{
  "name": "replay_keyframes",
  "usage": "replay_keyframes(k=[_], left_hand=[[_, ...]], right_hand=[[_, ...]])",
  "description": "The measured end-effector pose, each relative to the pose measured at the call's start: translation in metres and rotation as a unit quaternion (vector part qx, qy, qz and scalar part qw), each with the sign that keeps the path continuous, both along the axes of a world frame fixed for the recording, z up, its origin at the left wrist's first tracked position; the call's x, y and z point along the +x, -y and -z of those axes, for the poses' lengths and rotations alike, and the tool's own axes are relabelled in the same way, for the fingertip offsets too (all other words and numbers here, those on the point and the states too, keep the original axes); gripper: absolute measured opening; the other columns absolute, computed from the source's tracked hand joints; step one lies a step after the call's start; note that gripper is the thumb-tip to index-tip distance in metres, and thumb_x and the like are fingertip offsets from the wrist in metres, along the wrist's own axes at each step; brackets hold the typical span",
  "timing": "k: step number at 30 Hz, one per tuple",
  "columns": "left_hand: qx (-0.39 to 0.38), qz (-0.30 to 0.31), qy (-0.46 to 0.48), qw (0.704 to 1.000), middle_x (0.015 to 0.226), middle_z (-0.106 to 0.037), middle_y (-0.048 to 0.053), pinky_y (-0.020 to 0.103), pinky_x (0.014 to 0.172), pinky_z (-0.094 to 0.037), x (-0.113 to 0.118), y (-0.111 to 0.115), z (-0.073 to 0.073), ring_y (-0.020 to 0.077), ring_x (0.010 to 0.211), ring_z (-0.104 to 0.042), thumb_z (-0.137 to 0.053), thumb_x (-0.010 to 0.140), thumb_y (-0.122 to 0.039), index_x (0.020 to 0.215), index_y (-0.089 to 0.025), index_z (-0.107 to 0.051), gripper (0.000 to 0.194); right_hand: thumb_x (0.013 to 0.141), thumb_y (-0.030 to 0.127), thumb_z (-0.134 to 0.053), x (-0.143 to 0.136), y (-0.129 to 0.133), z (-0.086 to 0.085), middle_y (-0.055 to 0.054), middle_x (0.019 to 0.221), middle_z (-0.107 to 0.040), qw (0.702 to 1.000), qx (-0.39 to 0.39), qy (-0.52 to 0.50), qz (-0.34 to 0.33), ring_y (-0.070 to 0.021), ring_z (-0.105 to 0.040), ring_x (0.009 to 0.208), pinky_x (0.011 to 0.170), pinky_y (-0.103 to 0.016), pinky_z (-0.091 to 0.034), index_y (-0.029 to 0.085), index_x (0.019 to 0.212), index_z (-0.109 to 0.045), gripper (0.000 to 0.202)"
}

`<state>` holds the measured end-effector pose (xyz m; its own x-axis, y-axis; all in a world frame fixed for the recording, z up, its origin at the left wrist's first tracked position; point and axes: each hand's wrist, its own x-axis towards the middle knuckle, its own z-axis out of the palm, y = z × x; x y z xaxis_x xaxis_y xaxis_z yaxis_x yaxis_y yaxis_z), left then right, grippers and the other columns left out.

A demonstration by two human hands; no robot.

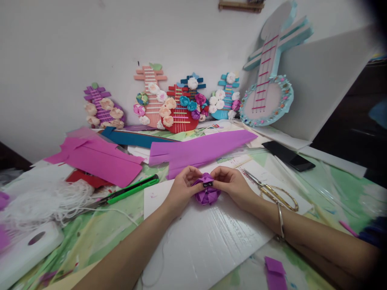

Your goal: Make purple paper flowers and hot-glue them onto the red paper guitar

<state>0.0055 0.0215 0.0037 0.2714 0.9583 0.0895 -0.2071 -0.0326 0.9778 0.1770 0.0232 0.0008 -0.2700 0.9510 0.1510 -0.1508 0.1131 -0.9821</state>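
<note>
My left hand [181,188] and my right hand [232,183] meet over a white foam board [199,237] and together pinch a small purple foam flower [207,193]. A small dark clip or piece sits on top of the flower between my fingertips. A metal bangle [280,220] circles my right wrist. Gold-handled scissors [275,191] lie just right of my right hand. A green utility knife [133,189] lies to the left of my left hand.
Pink [99,159] and purple [199,151] foam sheets lie behind my hands. Several foam guitars with flowers [178,106] lean on the wall; a large blue one [269,88] stands at right. White cord [60,197], a tape roll [33,241] and a phone [288,156] lie about.
</note>
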Motion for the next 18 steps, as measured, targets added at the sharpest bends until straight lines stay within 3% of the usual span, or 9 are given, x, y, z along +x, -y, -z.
replay_keyframes(k=[5,11,18], left_hand=[[-0.011,0.002,-0.02,1.0,0.076,-0.065,0.002,0.023,0.067,-0.047,0.0008,0.001,-0.0005,0.0113,0.07,-0.06,-0.078,0.063,-0.022,0.078,-0.013,-0.063,0.022],[-0.015,-0.008,-0.025,1.0,0.076,-0.069,0.004,0.024,0.065,-0.048,0.0016,0.003,-0.0034,0.0132,0.069,-0.062,-0.076,0.061,-0.017,0.078,-0.013,-0.069,0.019],[-0.008,-0.089,-0.055,0.994,0.062,-0.068,0.002,0.023,0.056,-0.047,0.0051,0.0051,-0.0054,0.0115,0.056,-0.059,-0.074,0.059,-0.013,0.064,-0.014,-0.07,0.007]], right_hand=[[0.064,0.024,-0.076,0.0,0.0,-0.0006,0.001,0.07,-0.061,1.0,-0.008,0.009,-0.001,-0.0099,-0.056,0.063,0.058,-0.023,-0.046,0.016,0.075,-0.062,0.019],[0.067,0.021,-0.071,0.0001,-0.0003,0.0004,0.001,0.068,-0.06,0.999,0.0,0.032,0.007,-0.0093,-0.055,0.061,0.057,-0.023,-0.044,0.016,0.073,-0.061,0.013],[0.071,0.015,-0.061,-0.0019,0.0063,-0.0008,0.001,0.067,-0.058,0.985,0.097,0.126,0.067,-0.0113,-0.054,0.063,0.059,-0.025,-0.044,0.017,0.072,-0.059,0.003]])
